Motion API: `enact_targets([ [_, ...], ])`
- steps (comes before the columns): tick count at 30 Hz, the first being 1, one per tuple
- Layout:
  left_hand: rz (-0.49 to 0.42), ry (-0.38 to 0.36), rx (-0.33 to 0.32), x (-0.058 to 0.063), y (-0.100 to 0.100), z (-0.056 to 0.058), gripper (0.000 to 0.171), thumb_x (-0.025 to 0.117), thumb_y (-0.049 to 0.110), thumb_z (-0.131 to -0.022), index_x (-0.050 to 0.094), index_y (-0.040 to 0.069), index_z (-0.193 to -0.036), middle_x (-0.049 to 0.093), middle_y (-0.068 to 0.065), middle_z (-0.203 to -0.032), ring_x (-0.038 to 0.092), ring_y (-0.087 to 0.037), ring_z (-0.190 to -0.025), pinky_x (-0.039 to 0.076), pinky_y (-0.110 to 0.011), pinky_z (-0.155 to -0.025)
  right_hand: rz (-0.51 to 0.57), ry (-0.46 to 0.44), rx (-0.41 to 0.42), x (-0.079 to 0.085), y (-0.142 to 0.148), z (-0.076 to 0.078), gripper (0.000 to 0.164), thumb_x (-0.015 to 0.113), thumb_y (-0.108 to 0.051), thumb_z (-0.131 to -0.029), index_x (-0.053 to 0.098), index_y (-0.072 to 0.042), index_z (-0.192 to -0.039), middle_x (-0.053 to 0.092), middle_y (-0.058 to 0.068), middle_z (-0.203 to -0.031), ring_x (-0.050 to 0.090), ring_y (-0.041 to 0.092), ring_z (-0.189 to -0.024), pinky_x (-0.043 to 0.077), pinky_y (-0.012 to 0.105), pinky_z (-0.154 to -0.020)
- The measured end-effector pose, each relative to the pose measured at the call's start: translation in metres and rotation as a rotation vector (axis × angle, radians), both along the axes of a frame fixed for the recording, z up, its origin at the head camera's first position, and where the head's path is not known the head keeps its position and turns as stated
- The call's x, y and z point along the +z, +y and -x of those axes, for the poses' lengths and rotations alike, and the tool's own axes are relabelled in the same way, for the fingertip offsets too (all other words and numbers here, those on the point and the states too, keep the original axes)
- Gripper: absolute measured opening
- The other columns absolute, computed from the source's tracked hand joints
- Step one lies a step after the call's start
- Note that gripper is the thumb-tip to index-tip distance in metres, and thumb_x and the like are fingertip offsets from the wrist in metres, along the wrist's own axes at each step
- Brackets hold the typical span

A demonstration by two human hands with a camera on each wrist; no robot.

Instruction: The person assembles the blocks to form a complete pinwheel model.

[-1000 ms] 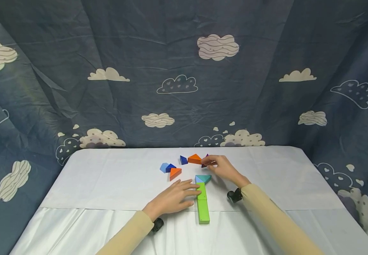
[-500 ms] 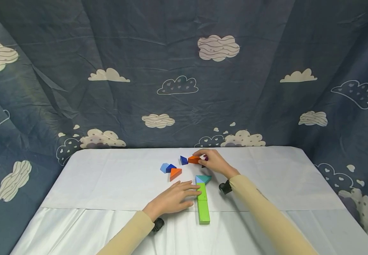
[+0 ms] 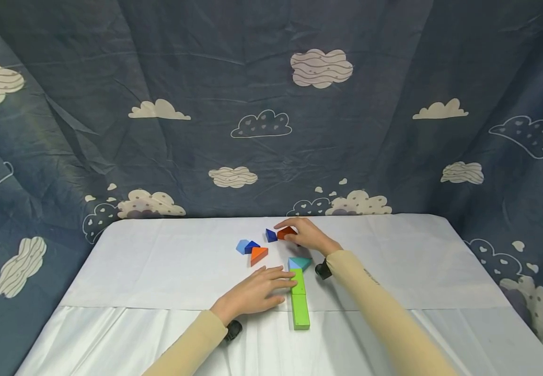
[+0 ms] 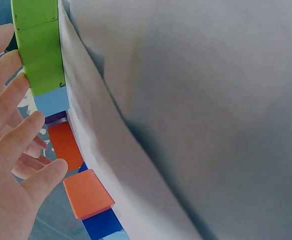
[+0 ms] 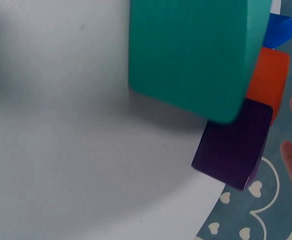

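Here's the right hand [image 3: 310, 235], out at the far side, fingers loosely spread over the far orange block [image 3: 283, 233], no pinch in sight; whether a fingertip touches, I can't tell. And it's crowded: the dark blue block [image 3: 270, 236] sits just to the left, the purple block [image 5: 233, 145] close by under the palm, so a careless close could knock either askew. Nearer, the left hand [image 3: 254, 292] lies relaxed, gripping nothing, straight fingertips at the left edge of the far green block [image 3: 298, 282]; a nudge rightward might break the green line. Watch the right wrist, too: dip low on the way back and it could clip the teal block [image 3: 303, 262].
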State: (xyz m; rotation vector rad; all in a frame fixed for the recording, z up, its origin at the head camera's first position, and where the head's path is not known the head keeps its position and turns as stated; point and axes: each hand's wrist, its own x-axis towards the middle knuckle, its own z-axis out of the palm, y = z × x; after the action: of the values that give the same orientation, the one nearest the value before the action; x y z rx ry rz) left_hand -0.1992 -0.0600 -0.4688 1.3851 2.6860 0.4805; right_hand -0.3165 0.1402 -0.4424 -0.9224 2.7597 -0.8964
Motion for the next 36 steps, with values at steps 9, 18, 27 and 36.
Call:
enact_targets([
  [9,-0.009,-0.012,-0.003,0.001,0.000,-0.001,0.044,0.056,0.023,-0.097,0.051,0.018,-0.141,0.040,0.004,-0.148,0.032,-0.024,-0.138,0.028,-0.051,-0.109,-0.082,-0.032,0.065,0.001,-0.011,0.000,0.041,0.057,0.002,-0.088,0.063,-0.008,-0.127,0.059,0.011,-0.129,0.054,0.027,-0.113,0.042,0.044,-0.099],
  [18,-0.020,-0.006,-0.009,0.002,0.000,-0.001,0.044,0.056,0.022,-0.097,0.051,0.016,-0.140,0.041,0.002,-0.148,0.032,-0.025,-0.137,0.028,-0.052,-0.108,-0.163,-0.012,0.123,-0.001,-0.013,0.004,0.040,0.057,0.002,-0.088,0.063,-0.006,-0.127,0.057,0.015,-0.130,0.050,0.031,-0.122,0.038,0.047,-0.103],
  [27,-0.019,-0.007,-0.009,0.002,-0.001,-0.001,0.044,0.056,0.022,-0.097,0.051,0.016,-0.140,0.041,0.001,-0.148,0.033,-0.026,-0.137,0.028,-0.052,-0.109,-0.161,-0.017,0.139,-0.002,-0.014,0.003,0.045,0.056,0.002,-0.088,0.059,-0.008,-0.132,0.055,0.014,-0.134,0.048,0.031,-0.125,0.036,0.048,-0.105],
  [36,-0.016,-0.003,-0.007,0.001,-0.001,-0.001,0.044,0.056,0.022,-0.097,0.051,0.017,-0.141,0.040,0.002,-0.148,0.033,-0.025,-0.137,0.028,-0.051,-0.109,-0.164,-0.047,0.076,-0.004,-0.014,0.001,0.041,0.058,0.000,-0.090,0.061,-0.012,-0.130,0.054,0.012,-0.135,0.047,0.030,-0.125,0.034,0.049,-0.106],
])
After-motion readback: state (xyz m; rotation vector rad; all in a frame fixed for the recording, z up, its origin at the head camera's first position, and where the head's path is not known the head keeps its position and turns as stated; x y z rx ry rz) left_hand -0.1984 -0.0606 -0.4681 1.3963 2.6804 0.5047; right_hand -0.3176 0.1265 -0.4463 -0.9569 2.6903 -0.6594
